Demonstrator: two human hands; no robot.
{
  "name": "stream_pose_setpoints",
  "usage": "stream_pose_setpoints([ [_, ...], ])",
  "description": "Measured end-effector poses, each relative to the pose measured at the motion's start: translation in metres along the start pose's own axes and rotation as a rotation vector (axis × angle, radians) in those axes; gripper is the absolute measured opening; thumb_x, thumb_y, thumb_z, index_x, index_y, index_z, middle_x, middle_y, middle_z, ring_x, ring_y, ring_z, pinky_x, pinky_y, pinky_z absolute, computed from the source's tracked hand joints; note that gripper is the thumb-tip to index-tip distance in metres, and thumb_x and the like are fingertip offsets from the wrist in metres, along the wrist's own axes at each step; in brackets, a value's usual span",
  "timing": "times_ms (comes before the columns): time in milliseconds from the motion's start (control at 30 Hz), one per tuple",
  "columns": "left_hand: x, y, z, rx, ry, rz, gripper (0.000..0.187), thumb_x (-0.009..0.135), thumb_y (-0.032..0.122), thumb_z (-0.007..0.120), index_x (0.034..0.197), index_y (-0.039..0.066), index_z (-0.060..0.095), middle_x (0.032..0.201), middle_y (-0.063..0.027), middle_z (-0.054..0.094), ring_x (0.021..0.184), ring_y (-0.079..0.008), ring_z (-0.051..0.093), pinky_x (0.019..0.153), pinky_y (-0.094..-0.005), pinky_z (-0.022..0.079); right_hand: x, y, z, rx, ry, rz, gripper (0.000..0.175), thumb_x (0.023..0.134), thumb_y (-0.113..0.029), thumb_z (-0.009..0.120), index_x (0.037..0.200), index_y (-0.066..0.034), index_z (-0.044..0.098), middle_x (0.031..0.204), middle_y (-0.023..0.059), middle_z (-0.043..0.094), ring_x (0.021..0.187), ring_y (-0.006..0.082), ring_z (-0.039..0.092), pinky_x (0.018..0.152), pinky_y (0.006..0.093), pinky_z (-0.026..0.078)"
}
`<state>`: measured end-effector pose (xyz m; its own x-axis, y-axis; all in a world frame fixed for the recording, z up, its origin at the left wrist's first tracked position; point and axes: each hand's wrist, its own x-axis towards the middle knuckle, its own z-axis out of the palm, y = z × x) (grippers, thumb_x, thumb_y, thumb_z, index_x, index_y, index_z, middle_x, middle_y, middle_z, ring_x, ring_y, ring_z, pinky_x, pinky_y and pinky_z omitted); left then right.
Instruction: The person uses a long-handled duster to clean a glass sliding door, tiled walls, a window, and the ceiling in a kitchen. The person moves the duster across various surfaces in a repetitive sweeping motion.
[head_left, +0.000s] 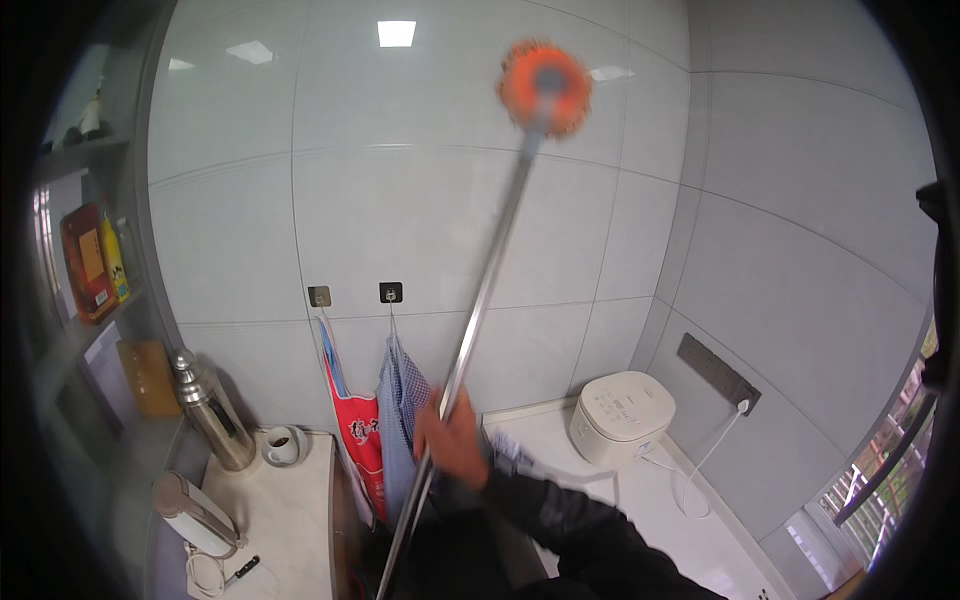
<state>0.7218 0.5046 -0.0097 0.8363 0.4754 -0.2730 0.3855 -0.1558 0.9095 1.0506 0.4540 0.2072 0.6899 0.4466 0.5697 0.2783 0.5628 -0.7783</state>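
Observation:
My right hand (454, 439), in a dark sleeve, is closed around the metal pole (484, 300) of a mop. The pole slants up to the right from the bottom edge of the view. At its upper end a round orange mop head (546, 88), blurred, is in front of the grey tiled wall (420, 217); I cannot tell whether it touches the tiles. Behind my hand a blue checked cloth (397, 375) and a red apron (358, 427) hang from wall hooks (391, 292). My left hand is out of view.
On the left counter (296, 510) stand a steel thermos flask (214, 416), an electric kettle (196, 514) and a cup (281, 445); a black-handled knife (246, 567) lies there. A plugged-in rice cooker (624, 416) occupies the right counter (667, 517). Shelves (82, 330) line the left.

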Motion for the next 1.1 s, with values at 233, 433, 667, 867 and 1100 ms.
stream_pose_setpoints([
  [233,-0.023,-0.048,0.0,-0.038,-0.004,-0.149,0.036,0.088,0.038,0.075,0.077,0.004,0.066,0.06,0.0002,0.057,0.052,-0.0097,0.05,0.047,-0.0312,0.038,-0.13,0.049,-0.059,0.006,0.219,0.299,0.009,0.091,0.0,0.049,0.095,-0.0005,0.041,0.059,0.0112,0.051,0.044,0.0217,0.055,0.041,0.0321,0.044],
  [433,0.071,0.106,0.002,0.043,0.074,0.264,0.033,0.089,0.035,0.073,0.078,0.005,0.064,0.057,0.0001,0.056,0.046,-0.0138,0.05,0.042,-0.0335,0.037,0.125,-0.055,-0.128,-0.355,0.228,-0.152,0.019,0.099,-0.011,0.047,0.081,-0.0023,0.046,0.051,0.0077,0.053,0.04,0.0202,0.057,0.036,0.0332,0.046],
  [667,0.096,0.239,-0.001,-0.235,-0.214,0.465,0.041,0.104,0.037,0.048,0.081,0.005,0.059,0.061,-0.001,0.052,0.055,-0.0075,0.052,0.052,-0.0224,0.041,0.328,-0.272,-0.098,-0.342,0.132,-0.28,0.03,0.088,-0.011,0.054,0.059,-0.0016,0.051,0.051,0.0077,0.052,0.039,0.0191,0.053,0.036,0.0341,0.039],
  [867,0.093,0.061,-0.005,0.076,0.228,0.889,0.033,0.095,0.037,0.063,0.079,0.008,0.061,0.053,0.0017,0.049,0.041,-0.0144,0.044,0.039,-0.0321,0.033,0.173,-0.075,0.001,-0.3,-0.078,-0.36,0.016,0.102,-0.017,0.048,0.093,-0.0038,0.043,0.052,0.0067,0.054,0.04,0.0179,0.057,0.037,0.0319,0.044],
  [1100,0.021,-0.046,-0.011,-0.1,0.022,-0.016,0.041,0.097,0.044,0.058,0.078,0.007,0.06,0.055,0.0002,0.051,0.044,-0.0152,0.048,0.043,-0.0325,0.037,-0.069,0.048,-0.012,-0.057,0.032,0.095,0.014,0.093,0.0,0.05,0.097,-0.005,0.037,0.057,0.0077,0.052,0.039,0.018,0.054,0.036,0.0315,0.043],
])
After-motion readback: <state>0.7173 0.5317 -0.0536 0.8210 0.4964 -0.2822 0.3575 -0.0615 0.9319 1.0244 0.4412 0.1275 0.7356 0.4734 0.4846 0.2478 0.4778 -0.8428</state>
